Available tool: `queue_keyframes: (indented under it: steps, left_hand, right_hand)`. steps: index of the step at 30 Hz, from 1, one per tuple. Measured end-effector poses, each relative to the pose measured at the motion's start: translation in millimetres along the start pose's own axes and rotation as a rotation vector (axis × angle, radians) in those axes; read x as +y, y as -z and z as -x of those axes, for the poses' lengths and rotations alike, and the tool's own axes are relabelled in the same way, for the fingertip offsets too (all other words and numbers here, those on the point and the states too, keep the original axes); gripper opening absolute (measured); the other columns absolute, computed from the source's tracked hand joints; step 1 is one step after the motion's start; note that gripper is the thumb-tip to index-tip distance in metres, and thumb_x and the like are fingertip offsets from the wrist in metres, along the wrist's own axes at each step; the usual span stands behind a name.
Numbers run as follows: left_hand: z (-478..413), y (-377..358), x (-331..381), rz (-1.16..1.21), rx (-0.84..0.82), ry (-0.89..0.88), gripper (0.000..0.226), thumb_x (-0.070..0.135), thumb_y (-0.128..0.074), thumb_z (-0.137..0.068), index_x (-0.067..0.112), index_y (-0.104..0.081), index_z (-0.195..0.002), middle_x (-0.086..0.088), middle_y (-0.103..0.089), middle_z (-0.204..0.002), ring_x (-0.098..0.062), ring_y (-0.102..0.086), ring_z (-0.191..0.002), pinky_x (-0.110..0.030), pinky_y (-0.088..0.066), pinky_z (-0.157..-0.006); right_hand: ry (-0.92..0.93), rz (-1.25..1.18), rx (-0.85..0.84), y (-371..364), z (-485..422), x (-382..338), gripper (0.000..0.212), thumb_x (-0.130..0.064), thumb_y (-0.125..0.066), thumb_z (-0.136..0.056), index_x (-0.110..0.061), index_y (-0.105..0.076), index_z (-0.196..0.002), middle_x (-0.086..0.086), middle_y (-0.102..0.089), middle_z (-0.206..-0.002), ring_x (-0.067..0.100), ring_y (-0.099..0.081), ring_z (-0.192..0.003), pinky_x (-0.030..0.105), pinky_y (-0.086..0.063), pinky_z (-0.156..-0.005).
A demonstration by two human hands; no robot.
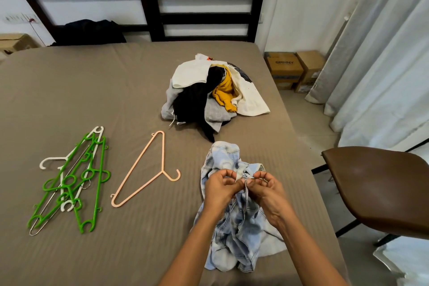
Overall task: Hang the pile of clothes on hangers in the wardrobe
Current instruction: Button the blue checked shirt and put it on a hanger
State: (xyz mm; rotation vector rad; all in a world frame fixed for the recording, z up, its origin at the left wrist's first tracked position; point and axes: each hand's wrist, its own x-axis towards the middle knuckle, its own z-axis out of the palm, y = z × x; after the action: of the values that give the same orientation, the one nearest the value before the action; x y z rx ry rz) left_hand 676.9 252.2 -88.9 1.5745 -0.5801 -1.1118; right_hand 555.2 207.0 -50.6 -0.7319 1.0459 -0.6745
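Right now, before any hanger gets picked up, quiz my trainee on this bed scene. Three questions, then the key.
1. True or false: the peach hanger lies apart from the bundle of green and white hangers.
2. What do the left hand and right hand pinch? A) blue checked shirt B) yellow garment C) peach hanger
3. Fill in: the brown chair stands on the bed's ____ side.
Key: 1 true; 2 A; 3 right.
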Motion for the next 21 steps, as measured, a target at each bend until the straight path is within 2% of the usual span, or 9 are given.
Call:
queue_keyframes:
  steps: [2, 6, 9, 11, 15, 18, 21]
  left_hand:
    - [1, -2, -1, -0.066, 0.037, -0.055, 0.022, 0.011, -0.079, -0.073, 0.018, -0.058, -0.076, 0.005, -0.059, -0.059, -0.011, -0.056, -0.056, -0.024, -0.046, -0.058]
    - [5, -6, 4, -0.168, 0.091, -0.118, 0.024, 0.01, -0.076, -0.072, 0.023, -0.057, -0.079, 0.002, -0.069, -0.066, -0.015, -0.067, -0.064, -0.032, -0.056, -0.064]
    - [7, -6, 9, -0.226, 0.072, -0.137, 0.029, 0.008, -0.075, -0.073, 0.027, -0.054, -0.081, 0.016, -0.064, -0.056, -0.004, -0.062, -0.057, -0.025, -0.053, -0.061]
    - [8, -6, 11, -0.228, 0.06, -0.132, 0.027, 0.006, -0.073, -0.074, 0.026, -0.056, -0.081, 0.012, -0.062, -0.052, -0.003, -0.058, -0.055, -0.022, -0.051, -0.059]
    - [8, -9, 13, -0.166, 0.08, -0.085, 0.02, 0.017, -0.073, -0.073, 0.022, -0.058, -0.085, -0.002, -0.069, -0.064, -0.008, -0.063, -0.059, -0.026, -0.052, -0.061]
    - [5, -9, 11, -0.113, 0.113, -0.039, 0.019, 0.015, -0.073, -0.072, 0.018, -0.059, -0.085, -0.001, -0.068, -0.063, -0.009, -0.063, -0.057, -0.024, -0.05, -0.059]
    - [5, -10, 9, -0.155, 0.137, -0.031, 0.016, 0.015, -0.072, -0.071, 0.017, -0.057, -0.078, 0.002, -0.064, -0.059, -0.006, -0.057, -0.052, -0.018, -0.043, -0.052]
  right_hand:
    - [0.052, 0.1, 0.008, 1, -1, 0, 0.02, 0.011, -0.061, -0.082, -0.007, -0.054, -0.088, 0.001, -0.064, -0.059, 0.009, -0.061, -0.052, 0.02, -0.05, -0.049]
    - [0.147, 0.255, 0.045, 2, -1, 0, 0.018, 0.008, -0.065, -0.081, -0.006, -0.055, -0.086, -0.004, -0.061, -0.052, 0.005, -0.059, -0.049, 0.019, -0.048, -0.047]
    - [0.173, 0.294, 0.061, 3, -2, 0, 0.019, 0.011, -0.066, -0.079, -0.004, -0.055, -0.084, -0.004, -0.061, -0.051, 0.006, -0.06, -0.051, 0.018, -0.049, -0.048]
    - [0.197, 0.319, 0.072, 3, -4, -1, 0.02, 0.011, -0.068, -0.077, -0.004, -0.055, -0.083, -0.004, -0.059, -0.051, 0.008, -0.059, -0.051, 0.019, -0.049, -0.049]
    - [0.301, 0.408, 0.117, 1, -4, 3, 0.021, 0.004, -0.072, -0.077, -0.007, -0.055, -0.084, -0.001, -0.061, -0.061, 0.009, -0.06, -0.058, 0.021, -0.051, -0.054]
    - [0.404, 0.504, 0.162, -1, 2, 11, 0.025, -0.005, -0.076, -0.076, -0.015, -0.055, -0.085, 0.004, -0.066, -0.072, 0.012, -0.064, -0.066, 0.022, -0.054, -0.062]
    - [0.472, 0.568, 0.19, -2, 8, 18, 0.029, -0.003, -0.075, -0.075, -0.017, -0.052, -0.085, 0.004, -0.066, -0.073, 0.012, -0.064, -0.066, 0.019, -0.053, -0.063]
